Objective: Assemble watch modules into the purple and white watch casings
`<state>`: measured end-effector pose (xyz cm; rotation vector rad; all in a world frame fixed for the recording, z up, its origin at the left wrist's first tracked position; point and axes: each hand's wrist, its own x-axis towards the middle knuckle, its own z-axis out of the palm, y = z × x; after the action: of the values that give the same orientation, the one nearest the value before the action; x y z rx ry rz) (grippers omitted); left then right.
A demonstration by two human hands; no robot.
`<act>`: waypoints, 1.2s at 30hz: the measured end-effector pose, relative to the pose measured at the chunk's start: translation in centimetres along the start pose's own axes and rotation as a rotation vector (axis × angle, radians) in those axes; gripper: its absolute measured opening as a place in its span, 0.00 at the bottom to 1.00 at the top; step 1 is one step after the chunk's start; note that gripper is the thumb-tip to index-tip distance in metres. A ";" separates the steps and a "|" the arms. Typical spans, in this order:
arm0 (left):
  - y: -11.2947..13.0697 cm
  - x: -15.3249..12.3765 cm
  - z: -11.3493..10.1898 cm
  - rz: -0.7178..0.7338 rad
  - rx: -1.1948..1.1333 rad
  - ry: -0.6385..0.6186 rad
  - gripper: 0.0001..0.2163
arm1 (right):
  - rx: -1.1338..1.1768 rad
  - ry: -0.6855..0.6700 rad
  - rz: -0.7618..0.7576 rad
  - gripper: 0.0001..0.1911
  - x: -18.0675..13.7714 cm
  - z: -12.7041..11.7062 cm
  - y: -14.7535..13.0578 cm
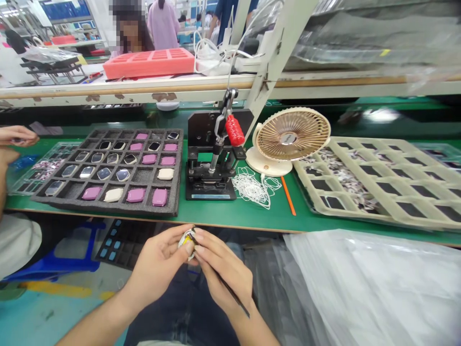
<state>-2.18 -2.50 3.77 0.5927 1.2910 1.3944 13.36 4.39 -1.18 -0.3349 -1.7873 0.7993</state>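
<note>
Above my lap, just off the table's front edge, my left hand [158, 262] pinches a small white watch case [183, 239] with something yellow inside it. My right hand [227, 269] meets it from the other side, fingers closed around black tweezers [233, 295], whose rear end sticks out along the palm toward the wrist. Their front end reaches the case, though my fingers partly cover it. Closest to the hands on the table is a dark foam tray [173, 202] holding purple, cream and dark-faced watch cases in its compartments.
A black toggle press [211, 185] with a red handle stands mid-table. To its right are a fan [293, 134], a tangled white cable [252, 187], an orange stick [288, 195] and pale parts trays [363, 211]. Plastic bags [360, 283] lie lower right. A co-worker's hand [18, 135] is at left.
</note>
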 end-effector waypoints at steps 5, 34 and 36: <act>-0.2 0.4 -0.3 -0.064 -0.039 -0.079 0.18 | 0.019 0.075 0.040 0.25 -0.6 0.4 0.4; -3.5 1.6 0.3 -0.229 -0.252 -0.152 0.18 | -0.510 0.682 0.492 0.20 5.2 -8.5 6.5; -3.8 1.7 0.5 -0.207 -0.252 -0.171 0.24 | -0.306 0.637 0.520 0.23 3.7 -7.4 4.8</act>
<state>-0.82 -1.40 -0.03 0.3858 0.9919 1.2796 18.05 12.67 -0.32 -1.1547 -1.2151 0.6605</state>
